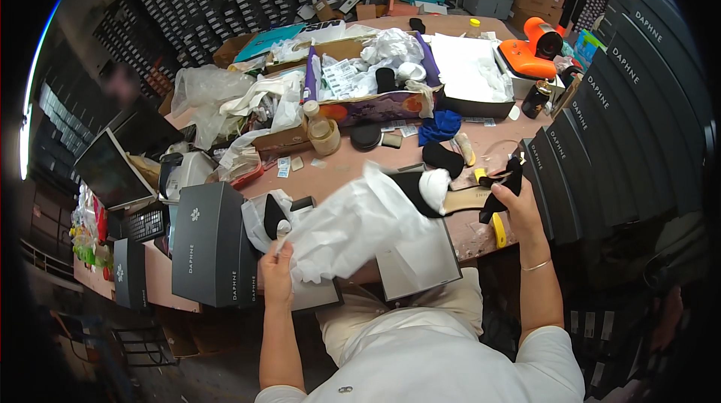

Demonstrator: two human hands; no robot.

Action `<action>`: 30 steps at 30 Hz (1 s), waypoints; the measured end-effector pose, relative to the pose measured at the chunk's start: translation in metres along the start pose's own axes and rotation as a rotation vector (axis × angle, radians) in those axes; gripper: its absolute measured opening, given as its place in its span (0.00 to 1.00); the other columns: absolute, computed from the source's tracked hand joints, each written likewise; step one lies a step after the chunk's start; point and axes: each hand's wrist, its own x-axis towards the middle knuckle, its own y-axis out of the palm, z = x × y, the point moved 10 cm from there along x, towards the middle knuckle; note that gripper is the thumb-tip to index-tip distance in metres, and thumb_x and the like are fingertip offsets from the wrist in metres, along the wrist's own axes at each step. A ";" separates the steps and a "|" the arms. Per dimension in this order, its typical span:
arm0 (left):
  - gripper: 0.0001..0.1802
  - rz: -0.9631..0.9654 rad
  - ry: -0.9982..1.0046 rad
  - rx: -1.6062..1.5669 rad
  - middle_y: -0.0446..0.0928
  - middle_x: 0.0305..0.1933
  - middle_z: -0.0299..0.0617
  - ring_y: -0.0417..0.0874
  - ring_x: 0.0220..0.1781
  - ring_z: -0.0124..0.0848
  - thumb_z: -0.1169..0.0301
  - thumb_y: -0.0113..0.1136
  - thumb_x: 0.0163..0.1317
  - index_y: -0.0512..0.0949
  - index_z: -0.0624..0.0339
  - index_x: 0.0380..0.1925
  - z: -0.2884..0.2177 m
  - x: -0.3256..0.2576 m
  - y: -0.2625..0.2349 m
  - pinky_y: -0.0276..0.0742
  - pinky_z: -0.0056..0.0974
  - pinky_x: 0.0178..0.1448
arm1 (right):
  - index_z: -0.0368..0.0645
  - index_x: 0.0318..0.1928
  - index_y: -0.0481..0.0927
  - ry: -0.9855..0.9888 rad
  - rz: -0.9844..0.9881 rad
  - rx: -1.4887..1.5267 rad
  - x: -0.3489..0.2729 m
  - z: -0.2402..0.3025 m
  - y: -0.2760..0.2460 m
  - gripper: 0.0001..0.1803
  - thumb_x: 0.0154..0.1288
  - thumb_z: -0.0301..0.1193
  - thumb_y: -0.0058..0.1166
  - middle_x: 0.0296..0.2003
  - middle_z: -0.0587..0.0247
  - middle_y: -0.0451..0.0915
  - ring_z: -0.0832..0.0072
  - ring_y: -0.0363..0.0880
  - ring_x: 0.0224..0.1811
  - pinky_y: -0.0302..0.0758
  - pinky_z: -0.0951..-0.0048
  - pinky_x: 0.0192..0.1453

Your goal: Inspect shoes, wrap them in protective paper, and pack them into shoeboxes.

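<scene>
White tissue sheet (pixel 349 226), one black shoe (pixel 420 191)

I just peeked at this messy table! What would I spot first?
First, the big crumpled white paper in the middle, pinched by the left hand. Next, the black shoe held up by the right hand, stuffed with white paper. Then the bright orange tool at the table's far right, and the dark box by the left hand.
</scene>
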 end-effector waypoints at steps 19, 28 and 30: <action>0.35 0.245 -0.716 -0.719 0.76 0.40 0.47 0.80 0.41 0.36 0.40 0.45 0.66 0.68 0.63 0.54 0.088 -0.059 0.157 0.79 0.42 0.49 | 0.44 0.59 0.74 0.071 0.624 -0.735 -0.075 -0.067 0.099 0.26 0.59 0.29 0.62 0.39 0.56 0.82 0.67 0.82 0.41 0.78 0.74 0.44; 0.31 0.140 -0.663 -0.588 0.78 0.37 0.50 0.83 0.33 0.37 0.43 0.43 0.69 0.69 0.61 0.52 0.115 -0.063 0.109 0.84 0.41 0.37 | 0.42 0.44 0.75 -0.659 0.347 -0.860 -0.048 -0.047 0.177 0.24 0.41 0.27 0.64 0.43 0.56 0.74 0.61 0.77 0.42 0.77 0.64 0.43; 0.28 0.151 -0.734 -0.538 0.78 0.36 0.52 0.84 0.31 0.37 0.47 0.43 0.70 0.66 0.61 0.55 0.116 -0.061 0.097 0.84 0.40 0.33 | 0.42 0.42 0.74 -0.604 0.375 -1.087 -0.045 -0.093 0.166 0.21 0.44 0.27 0.63 0.41 0.56 0.74 0.61 0.76 0.40 0.77 0.64 0.40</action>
